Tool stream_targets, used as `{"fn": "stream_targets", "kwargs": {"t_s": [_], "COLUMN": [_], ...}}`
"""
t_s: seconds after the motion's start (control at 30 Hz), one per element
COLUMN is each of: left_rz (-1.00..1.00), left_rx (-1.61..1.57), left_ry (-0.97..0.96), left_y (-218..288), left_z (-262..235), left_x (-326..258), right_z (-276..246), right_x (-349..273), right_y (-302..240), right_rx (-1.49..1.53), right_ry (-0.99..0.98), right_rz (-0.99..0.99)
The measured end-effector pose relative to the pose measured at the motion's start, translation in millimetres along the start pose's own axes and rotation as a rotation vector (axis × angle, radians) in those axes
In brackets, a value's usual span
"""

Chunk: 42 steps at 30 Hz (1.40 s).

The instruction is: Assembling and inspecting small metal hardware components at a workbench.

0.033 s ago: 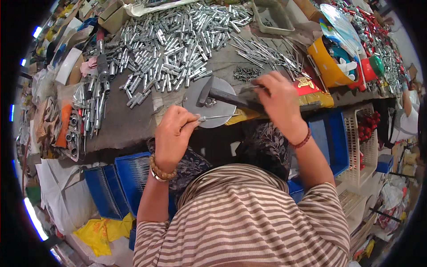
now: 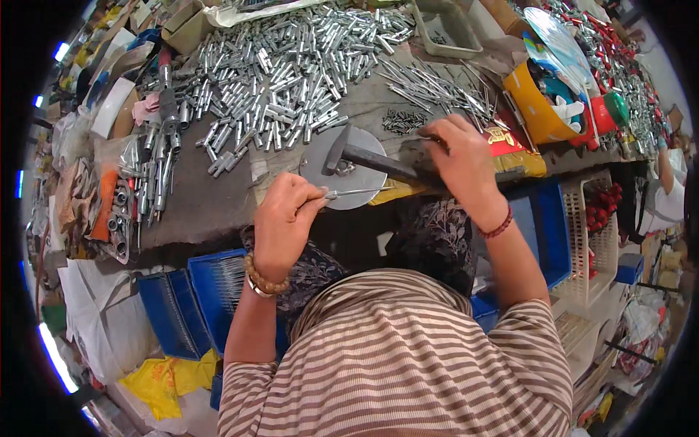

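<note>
My left hand [image 2: 282, 211] pinches a thin metal rod [image 2: 360, 191] by its thicker end. The rod points right across the near part of a round grey metal plate [image 2: 313, 166]. A hammer [image 2: 378, 158] lies with its head on the plate and its dark handle running right, passing beneath my right hand [image 2: 464, 156]. The right fingers are bent together near a small heap of short dark pins [image 2: 403, 121]; whatever sits between the fingertips is too small to make out.
A large pile of shiny metal sockets [image 2: 284, 80] covers the far bench, with loose thin rods [image 2: 437, 87] to its right. A grey tray [image 2: 448, 29] and a yellow container [image 2: 535, 102] stand beyond. Blue bins [image 2: 169, 313] sit below the bench edge.
My right hand has shifted slightly to the right, away from the pins. The left hand, rod and hammer have stayed in place.
</note>
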State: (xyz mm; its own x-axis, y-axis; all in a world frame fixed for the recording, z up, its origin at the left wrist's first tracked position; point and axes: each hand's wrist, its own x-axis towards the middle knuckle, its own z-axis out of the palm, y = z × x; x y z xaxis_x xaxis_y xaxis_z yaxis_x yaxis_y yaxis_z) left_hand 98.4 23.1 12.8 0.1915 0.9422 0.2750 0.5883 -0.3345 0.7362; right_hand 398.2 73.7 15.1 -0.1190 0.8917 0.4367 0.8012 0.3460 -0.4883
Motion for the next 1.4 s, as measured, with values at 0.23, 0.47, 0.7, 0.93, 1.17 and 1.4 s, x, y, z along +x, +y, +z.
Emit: {"fn": "stream_targets", "kwargs": {"t_s": [0.23,0.47,0.7,0.93,1.17,1.4], "left_rz": [-0.021,-0.031,0.029,0.063,0.068,0.130], "left_rx": [-0.003,-0.007,0.048,0.074,0.099,0.102], "left_ry": [0.002,0.020,0.013,0.019,0.000,0.065], "left_y": [-2,-5,-7,-5,-6,-14], "left_z": [1,3,2,1,0,6], "left_x": [-3,-3,-4,-3,-3,-2], "right_z": [6,8,34,39,38,35], "right_x": [10,14,2,3,5,6], "right_y": [26,3,-77,-82,-88,-102], "right_rx": [-0.237,-0.112,0.268,0.202,0.088,-0.107], "right_ry": [-0.060,-0.083,-0.223,-0.264,-0.287,-0.292], "right_rz": [-0.208,-0.127,-0.381,-0.429,-0.503,-0.619]}}
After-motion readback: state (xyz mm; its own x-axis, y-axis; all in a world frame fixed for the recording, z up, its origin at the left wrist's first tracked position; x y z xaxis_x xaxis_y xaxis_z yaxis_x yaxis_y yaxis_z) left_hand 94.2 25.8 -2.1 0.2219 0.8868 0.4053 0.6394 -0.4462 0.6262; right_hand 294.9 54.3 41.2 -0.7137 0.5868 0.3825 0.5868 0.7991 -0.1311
